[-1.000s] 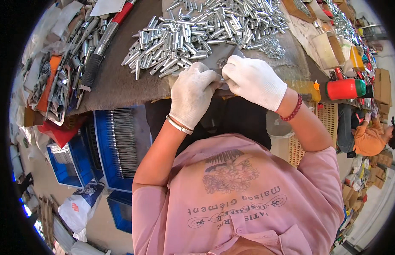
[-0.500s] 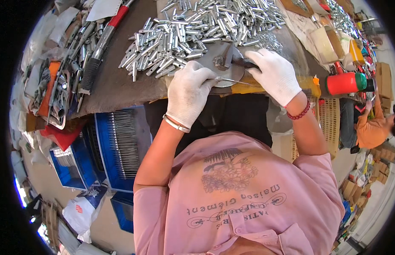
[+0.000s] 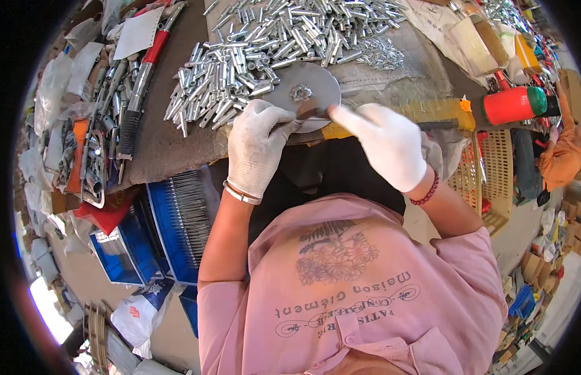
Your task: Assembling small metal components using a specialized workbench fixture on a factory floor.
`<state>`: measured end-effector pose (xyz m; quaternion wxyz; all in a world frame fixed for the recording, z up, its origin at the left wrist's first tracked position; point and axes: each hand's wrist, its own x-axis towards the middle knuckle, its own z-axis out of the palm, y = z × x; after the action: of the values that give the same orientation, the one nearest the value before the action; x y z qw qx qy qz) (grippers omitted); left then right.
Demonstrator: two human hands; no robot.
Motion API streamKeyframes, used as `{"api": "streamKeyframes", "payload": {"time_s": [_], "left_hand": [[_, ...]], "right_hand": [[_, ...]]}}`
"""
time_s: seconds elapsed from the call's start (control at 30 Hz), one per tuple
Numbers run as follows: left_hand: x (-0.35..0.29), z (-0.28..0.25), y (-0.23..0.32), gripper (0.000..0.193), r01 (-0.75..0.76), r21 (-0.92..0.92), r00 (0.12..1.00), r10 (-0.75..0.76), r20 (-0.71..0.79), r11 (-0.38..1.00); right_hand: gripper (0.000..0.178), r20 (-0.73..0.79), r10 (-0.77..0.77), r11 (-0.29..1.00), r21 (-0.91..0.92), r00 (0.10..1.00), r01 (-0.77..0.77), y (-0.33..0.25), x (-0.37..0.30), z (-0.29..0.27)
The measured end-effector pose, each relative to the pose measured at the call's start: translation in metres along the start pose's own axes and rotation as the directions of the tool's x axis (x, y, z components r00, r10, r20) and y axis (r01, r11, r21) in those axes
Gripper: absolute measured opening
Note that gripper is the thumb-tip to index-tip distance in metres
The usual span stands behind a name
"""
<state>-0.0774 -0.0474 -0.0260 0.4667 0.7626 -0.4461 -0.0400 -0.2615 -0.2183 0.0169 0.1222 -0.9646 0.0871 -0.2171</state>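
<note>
My left hand (image 3: 258, 147), in a white knit glove, pinches a thin metal rod at the near edge of a round grey metal disc (image 3: 322, 80). The rod is mostly hidden now; the earlier frame shows it better. My gloved right hand (image 3: 390, 147) is closed around the handle of a small hammer (image 3: 314, 108). Motion smears the hammer, and its head is beside my left fingertips, low over the disc. I cannot tell whether it touches the rod. Beyond the disc lies a big pile of shiny metal tubes (image 3: 240, 69).
Smaller metal parts (image 3: 381, 53) lie right of the pile. Tools, including a long red-and-black-handled one (image 3: 137, 97), crowd the left. A red-and-green canister (image 3: 509, 105) stands right. Below are blue bins (image 3: 156, 215) and a yellow crate (image 3: 497, 175). Another person (image 3: 562, 156) works far right.
The hammer has swung down and toward me, from over the disc's middle to my left fingertips. My right hand has moved nearer my body; the disc's centre is now uncovered.
</note>
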Motion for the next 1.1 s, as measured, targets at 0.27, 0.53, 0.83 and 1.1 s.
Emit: {"api": "streamKeyframes", "payload": {"time_s": [0.27,0.53,0.83,1.1], "left_hand": [[0.002,-0.005,0.005,0.012,0.011,-0.022,1.0,-0.011,0.013,1.0],[-0.001,-0.003,-0.004,0.011,0.042,-0.082,0.999,-0.04,0.027,0.996],[-0.016,-0.002,0.009,0.027,0.021,0.007,0.996,-0.02,-0.089,1.0],[-0.042,0.007,0.047,0.054,0.642,-0.438,0.745,-0.646,0.166,0.629]], "right_hand": [[0.055,-0.109,0.059,0.994,0.101,0.992,-0.048,0.001,0.011,0.001],[0.033,0.034,0.023,0.999,-0.031,0.999,-0.022,0.003,0.022,0.015],[0.015,0.454,0.182,0.822,0.416,0.872,-0.388,-0.016,-0.001,0.026],[0.016,0.722,0.254,0.28,0.582,0.644,-0.763,-0.038,-0.003,0.02]]}}
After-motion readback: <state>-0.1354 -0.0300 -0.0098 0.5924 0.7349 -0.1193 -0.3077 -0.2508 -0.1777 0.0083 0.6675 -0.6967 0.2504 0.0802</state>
